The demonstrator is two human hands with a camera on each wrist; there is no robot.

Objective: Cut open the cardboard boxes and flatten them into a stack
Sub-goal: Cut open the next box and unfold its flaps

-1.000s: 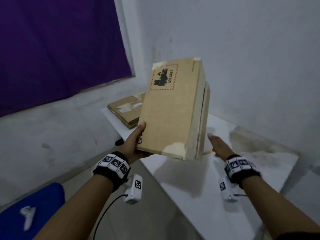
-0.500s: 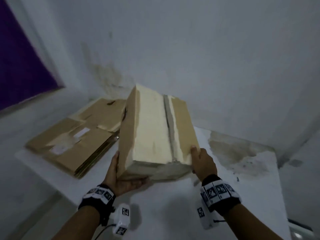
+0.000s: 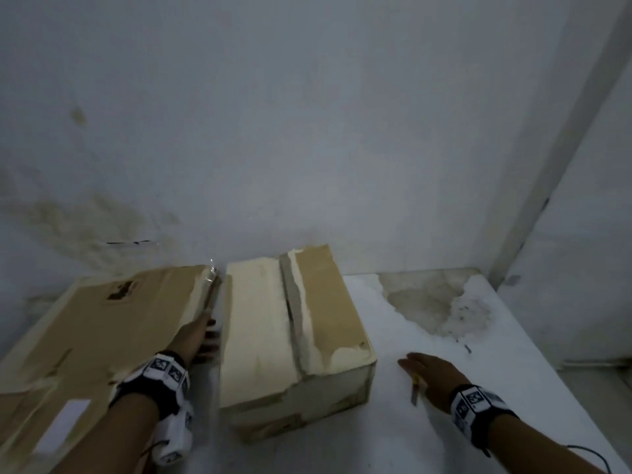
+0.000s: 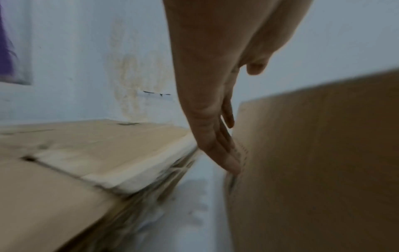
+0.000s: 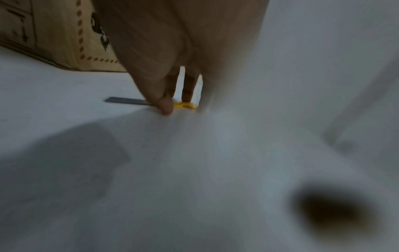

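A closed cardboard box (image 3: pixel 294 336) with torn, peeled tape on top stands on the white table (image 3: pixel 444 422). My left hand (image 3: pixel 205 331) lies along the box's left side, straight fingers (image 4: pixel 226 153) touching that wall (image 4: pixel 313 162). My right hand (image 3: pixel 422 369) reaches down to the right of the box over a yellow-handled cutter (image 3: pixel 415 391) lying on the table. In the right wrist view the thumb (image 5: pixel 165 105) touches the cutter where the grey blade (image 5: pixel 125 101) meets the yellow handle (image 5: pixel 186 105), and the fingers stand just behind it.
A stack of flattened cardboard (image 3: pixel 95 319) lies at the left of the table, close beside my left hand. Stained white walls (image 3: pixel 307 131) border the table behind and at the right. A worn patch (image 3: pixel 431 302) marks the table's far right.
The box, held in the air by both hands earlier, now stands on the table. My right hand has left it and dropped onto the cutter; my left hand has slid to its side.
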